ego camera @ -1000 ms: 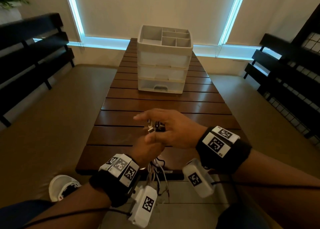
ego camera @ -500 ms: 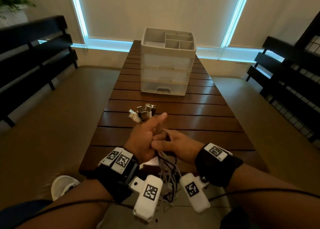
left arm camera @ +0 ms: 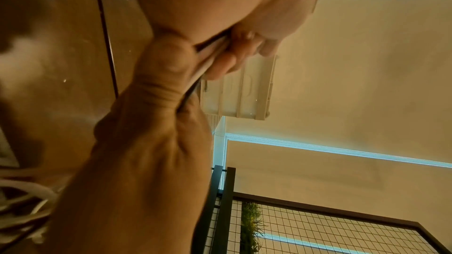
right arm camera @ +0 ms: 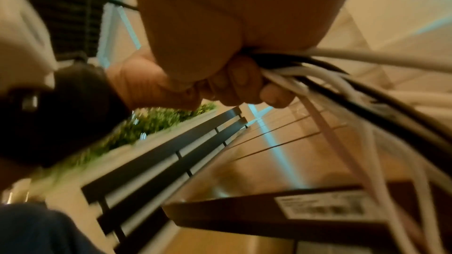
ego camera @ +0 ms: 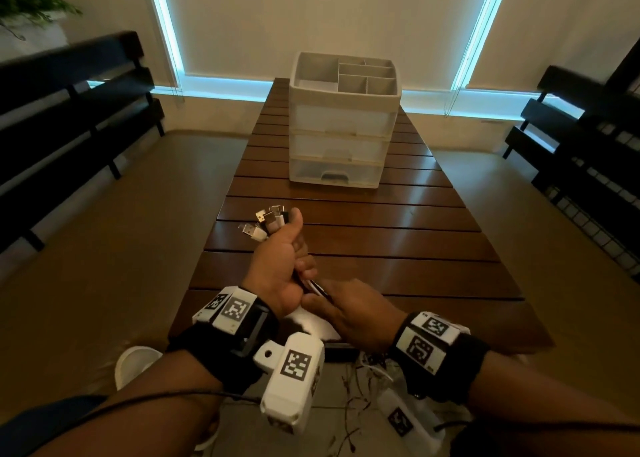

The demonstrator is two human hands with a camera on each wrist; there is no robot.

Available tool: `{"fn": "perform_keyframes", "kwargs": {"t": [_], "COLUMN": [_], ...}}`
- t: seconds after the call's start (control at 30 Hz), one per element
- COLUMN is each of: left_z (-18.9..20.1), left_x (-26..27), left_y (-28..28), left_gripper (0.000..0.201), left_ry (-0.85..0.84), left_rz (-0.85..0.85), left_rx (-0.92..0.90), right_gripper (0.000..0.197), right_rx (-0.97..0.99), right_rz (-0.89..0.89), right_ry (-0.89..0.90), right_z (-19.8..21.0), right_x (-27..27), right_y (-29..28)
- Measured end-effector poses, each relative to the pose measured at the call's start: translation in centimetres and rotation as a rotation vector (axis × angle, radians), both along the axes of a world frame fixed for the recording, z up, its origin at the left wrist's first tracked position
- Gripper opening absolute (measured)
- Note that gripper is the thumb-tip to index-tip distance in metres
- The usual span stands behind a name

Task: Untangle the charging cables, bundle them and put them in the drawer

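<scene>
A bunch of white and black charging cables (ego camera: 313, 285) runs through both hands above the near end of the wooden table (ego camera: 398, 245). My left hand (ego camera: 277, 262) grips the bunch in a fist, thumb up, and several plug ends (ego camera: 268, 222) stick out above it. Just behind it, my right hand (ego camera: 349, 314) grips the same cables (right arm camera: 318, 76), its fingers (right arm camera: 239, 84) curled round them. The loose lengths (ego camera: 369, 370) hang below the table's near edge. The white drawer unit (ego camera: 343, 127) stands further along the table, drawers closed.
Dark slatted benches (ego camera: 69, 110) line both sides, the right bench (ego camera: 581, 138) backed by a wire grid. A potted plant (ego camera: 27, 3) sits at the far left. A white shoe (ego camera: 135, 363) lies on the floor near the table's front corner.
My right hand left the plug ends, took the cables just below the left fist and slid back along them toward me. The left hand rose slightly, plugs pointing up.
</scene>
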State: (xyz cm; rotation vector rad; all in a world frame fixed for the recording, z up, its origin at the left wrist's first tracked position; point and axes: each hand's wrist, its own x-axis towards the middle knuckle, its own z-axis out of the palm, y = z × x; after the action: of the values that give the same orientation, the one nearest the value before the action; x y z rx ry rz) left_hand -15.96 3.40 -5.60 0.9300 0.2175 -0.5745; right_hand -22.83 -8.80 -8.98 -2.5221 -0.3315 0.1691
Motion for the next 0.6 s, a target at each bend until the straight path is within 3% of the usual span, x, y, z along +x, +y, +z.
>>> {"fn": "perform_keyframes", "kwargs": {"t": [0.07, 0.13, 0.23, 0.37, 0.47, 0.6], "left_z": [0.0, 0.1, 0.2, 0.3, 0.6, 0.9], "left_x": [0.2, 0.3, 0.6, 1.1, 1.3, 1.3], "left_y": [0.0, -0.1, -0.1, 0.3, 0.7, 1.0], "left_gripper": [0.051, 0.055, 0.06, 0.061, 0.063, 0.062], "left_ry": [-0.006, -0.008, -0.002, -0.019, -0.045, -0.048], "left_rz": [-0.038, -0.074, -0.133, -0.226, -0.278, -0.313], "left_rx": [-0.063, -0.137, -0.216, -0.296, -0.308, -0.28], "right_gripper": [0.062, 0.054, 0.032, 0.031, 0.046, 0.032], "right_rx": [0.303, 0.554, 0.671, 0.899, 0.919, 0.856], "right_rz": [-0.054, -0.092, -0.054, -0.029, -0.013, -0.001], "right_ry": [0.222, 0.439, 0.562, 0.731, 0.77, 0.806], "right_z": [0.7, 1.2, 1.1, 1.0, 1.5, 1.5], "right_x": [-0.4, -0.6, -0.8, -1.4, -1.5, -1.5], "right_y": [-0.2, -1.0, -2.3, -2.8, -3.2, -3.7]}}
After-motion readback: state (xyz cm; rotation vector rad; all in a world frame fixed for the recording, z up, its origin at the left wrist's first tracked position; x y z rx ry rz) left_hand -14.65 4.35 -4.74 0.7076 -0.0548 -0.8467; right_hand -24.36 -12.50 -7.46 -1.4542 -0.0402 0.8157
